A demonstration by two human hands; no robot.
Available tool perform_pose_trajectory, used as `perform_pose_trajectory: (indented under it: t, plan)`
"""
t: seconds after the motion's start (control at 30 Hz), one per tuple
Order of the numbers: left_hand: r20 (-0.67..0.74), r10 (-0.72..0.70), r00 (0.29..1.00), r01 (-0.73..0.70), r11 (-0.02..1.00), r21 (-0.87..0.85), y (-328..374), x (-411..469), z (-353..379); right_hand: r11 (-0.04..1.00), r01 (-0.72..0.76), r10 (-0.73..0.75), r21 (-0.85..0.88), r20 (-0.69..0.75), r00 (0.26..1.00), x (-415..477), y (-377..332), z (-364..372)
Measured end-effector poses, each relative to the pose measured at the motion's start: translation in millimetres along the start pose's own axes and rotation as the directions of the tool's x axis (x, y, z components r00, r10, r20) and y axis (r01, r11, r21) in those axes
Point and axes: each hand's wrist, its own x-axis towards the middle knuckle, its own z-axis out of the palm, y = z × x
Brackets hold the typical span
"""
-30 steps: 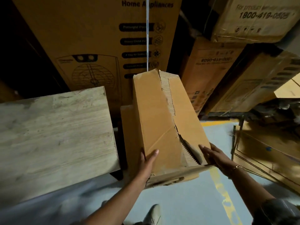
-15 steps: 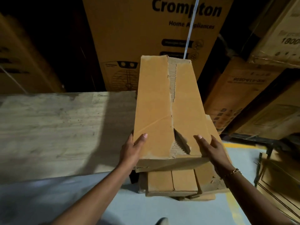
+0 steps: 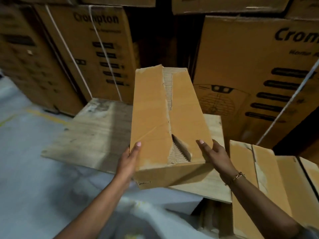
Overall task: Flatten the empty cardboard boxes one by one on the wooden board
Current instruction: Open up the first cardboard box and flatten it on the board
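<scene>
I hold a long brown cardboard box [image 3: 151,121] over the wooden board [image 3: 93,133], its top flaps closed with a torn strip of corrugation along the seam. My left hand [image 3: 128,161] grips the box's near left corner, thumb on top. My right hand [image 3: 214,153] holds the near right corner, fingers curled round the side. The box's near end hangs past the board's front edge; whether it touches the board I cannot tell.
More cardboard boxes [image 3: 269,183] stand low at the right beside the board. Tall stacked printed cartons [image 3: 259,69] wall in the back and left [image 3: 82,54]. Grey floor [image 3: 31,166] with a yellow line lies at the left.
Both hands have carried the box leftward from the stack of boxes to above the wooden board. My view has swung left, so the stack now lies at my right.
</scene>
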Motion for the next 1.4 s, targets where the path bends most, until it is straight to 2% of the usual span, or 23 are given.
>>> perform_pose_trajectory:
  t: [0.23,0.53,0.63,0.73,0.77,0.83,0.9,0.93,1.0,1.1,1.23,1.3,1.33,1.4]
  plan:
    - [-0.091,-0.021,0.996,0.026,0.998,0.058,-2.4,50.6,-74.1,1.0,0.019,-0.018,-0.013,0.1,0.995,43.8,-21.1,94.6]
    - [-0.097,-0.108,0.989,0.127,0.967,0.22,-28.5,129.8,-100.6,0.994,0.0,0.022,-0.105,0.208,0.978,97.7,-9.1,147.5]
    - [-0.081,0.001,0.997,0.026,0.94,0.339,-23.3,132.8,-104.8,0.987,-0.002,0.035,-0.159,0.207,0.978,110.2,-9.2,150.7]
    - [0.092,0.13,0.987,-0.159,0.825,0.542,-18.9,118.0,-106.8,0.961,0.05,0.004,-0.272,0.192,0.981,112.0,-9.2,150.5]
    - [0.142,0.144,0.979,-0.201,0.76,0.618,-19.2,114.6,-107.5,0.93,0.094,-0.032,-0.357,0.176,0.984,111.8,-10.4,151.9]
    - [0.19,0.156,0.969,-0.246,0.637,0.731,-19.5,113.8,-110.0,0.783,0.186,-0.13,-0.593,0.136,0.982,109.9,-17.5,158.7]
    - [0.177,0.22,0.959,-0.274,0.569,0.776,-17.0,116.0,-114.0,0.621,0.271,-0.234,-0.735,0.156,0.96,105.5,-29.9,171.7]
    - [0.156,0.265,0.951,-0.284,0.559,0.779,-16.5,116.5,-117.7,0.574,0.303,-0.253,-0.761,0.187,0.949,102.3,-36.3,179.6]
    - [0.099,0.348,0.932,-0.301,0.593,0.747,-18.3,117.3,-129.8,0.53,0.341,-0.256,-0.777,0.237,0.937,95.3,-46.7,195.8]
    - [-0.083,0.405,0.911,-0.287,0.765,0.576,-24.6,113.4,-155.0,0.546,0.321,-0.229,-0.774,0.23,0.946,88.4,-58.9,214.4]
    - [-0.407,0.233,0.883,-0.13,0.956,0.265,-38.4,120.6,-191.9,0.383,0.34,-0.193,-0.859,0.285,0.939,78.3,-67.9,233.2]
    - [-0.5,0.134,0.855,-0.105,0.991,0.085,-49.9,125.3,-206.2,0.331,0.324,-0.146,-0.886,0.291,0.945,74.0,-64.7,242.0]
    - [-0.524,0.096,0.846,-0.074,0.995,0.063,-55.9,127.4,-210.6,0.315,0.315,-0.138,-0.895,0.285,0.948,73.2,-61.8,245.8]
    - [-0.546,0.015,0.837,0.077,0.987,0.144,-64.6,128.9,-211.2,0.282,0.301,-0.124,-0.911,0.276,0.953,73.0,-57.8,250.7]
